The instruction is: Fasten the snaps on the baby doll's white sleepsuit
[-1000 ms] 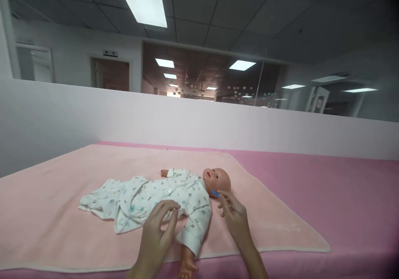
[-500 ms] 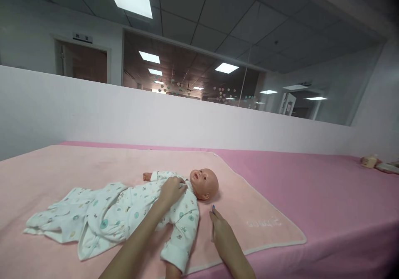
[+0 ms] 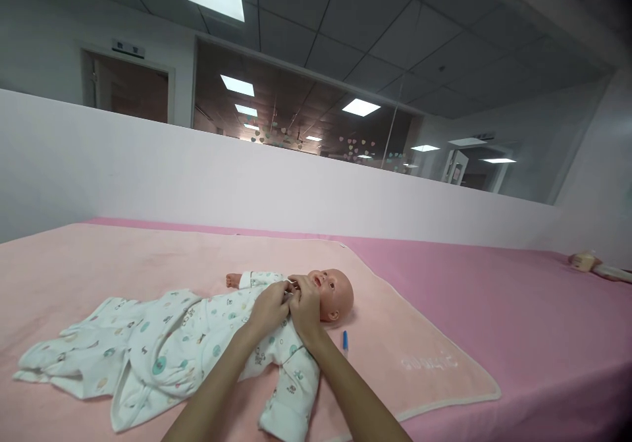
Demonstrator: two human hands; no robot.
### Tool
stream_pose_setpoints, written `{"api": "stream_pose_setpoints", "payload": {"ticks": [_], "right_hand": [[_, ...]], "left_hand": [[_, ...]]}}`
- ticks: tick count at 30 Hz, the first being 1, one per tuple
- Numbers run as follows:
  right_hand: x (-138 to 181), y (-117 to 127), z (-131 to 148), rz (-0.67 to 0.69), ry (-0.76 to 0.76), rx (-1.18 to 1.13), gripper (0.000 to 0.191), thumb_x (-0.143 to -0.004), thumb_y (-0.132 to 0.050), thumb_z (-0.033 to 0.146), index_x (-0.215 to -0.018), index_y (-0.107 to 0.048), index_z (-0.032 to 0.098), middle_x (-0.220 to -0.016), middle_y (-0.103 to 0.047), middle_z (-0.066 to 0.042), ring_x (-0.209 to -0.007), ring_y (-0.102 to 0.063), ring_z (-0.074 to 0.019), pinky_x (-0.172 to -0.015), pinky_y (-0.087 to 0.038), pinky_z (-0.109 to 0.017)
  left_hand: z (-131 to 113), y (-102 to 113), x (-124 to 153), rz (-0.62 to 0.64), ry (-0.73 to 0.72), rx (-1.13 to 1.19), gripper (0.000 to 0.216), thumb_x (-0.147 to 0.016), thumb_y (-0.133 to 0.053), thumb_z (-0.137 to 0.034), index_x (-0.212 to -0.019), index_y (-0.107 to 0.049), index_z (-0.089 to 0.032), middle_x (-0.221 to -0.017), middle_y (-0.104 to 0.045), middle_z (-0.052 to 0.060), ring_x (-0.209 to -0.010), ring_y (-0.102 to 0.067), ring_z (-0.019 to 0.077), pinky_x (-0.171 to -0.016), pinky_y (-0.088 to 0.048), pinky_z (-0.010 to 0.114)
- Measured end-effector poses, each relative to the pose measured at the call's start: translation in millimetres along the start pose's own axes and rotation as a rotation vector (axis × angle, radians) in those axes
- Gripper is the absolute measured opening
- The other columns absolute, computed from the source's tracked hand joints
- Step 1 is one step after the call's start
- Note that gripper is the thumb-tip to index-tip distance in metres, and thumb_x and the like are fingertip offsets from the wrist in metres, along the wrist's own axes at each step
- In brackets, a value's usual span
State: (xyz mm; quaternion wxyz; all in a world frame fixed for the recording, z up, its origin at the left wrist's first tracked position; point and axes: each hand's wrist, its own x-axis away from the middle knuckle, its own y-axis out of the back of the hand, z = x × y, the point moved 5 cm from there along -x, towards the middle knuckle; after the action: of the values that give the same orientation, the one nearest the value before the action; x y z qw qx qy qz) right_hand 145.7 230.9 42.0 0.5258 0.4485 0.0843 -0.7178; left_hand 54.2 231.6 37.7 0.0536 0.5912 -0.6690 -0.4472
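A baby doll [image 3: 336,296] lies on its back, dressed in a white patterned wrap gown [image 3: 217,323]. At its neckline, my left hand [image 3: 270,305] is closed, with the fingers curled on the gown's collar. My right hand [image 3: 305,305] meets it there, its fingers bent and pinching at the same collar just below the doll's chin. My hands hide the fingertips and the cloth between them. Beside the doll's shoulder, a slim stick with a blue end [image 3: 345,341] lies on the peach blanket [image 3: 405,336]; its lower part is partly hidden by my right forearm.
The blanket is spread over a pink table cover [image 3: 474,290]. A white low wall [image 3: 276,185] with a window above it runs along the back. At the far right stands a pale yellow bottle [image 3: 584,261], with other items next to it.
My right hand has let go of the slim blue-ended stick, leaving it on the blanket, and has moved up and left to the doll's collar. My left hand stays at the neckline.
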Motion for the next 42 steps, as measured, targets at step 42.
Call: {"api": "stream_pose_setpoints", "payload": {"ticks": [42], "right_hand": [[25,10,1,-0.145,-0.061,-0.105,0.031,-0.063,-0.034,-0.001,-0.081,-0.051,0.018,-0.083,-0.052,-0.004,-0.079,-0.048,-0.015,-0.074,-0.041,-0.028]], "left_hand": [[-10,15,4,0.104,-0.078,0.262,0.024,-0.073,-0.041,-0.017,-0.087,-0.061,-0.018,-0.084,-0.065,-0.001,-0.076,-0.055,0.0124,-0.068,-0.039,0.02]]}}
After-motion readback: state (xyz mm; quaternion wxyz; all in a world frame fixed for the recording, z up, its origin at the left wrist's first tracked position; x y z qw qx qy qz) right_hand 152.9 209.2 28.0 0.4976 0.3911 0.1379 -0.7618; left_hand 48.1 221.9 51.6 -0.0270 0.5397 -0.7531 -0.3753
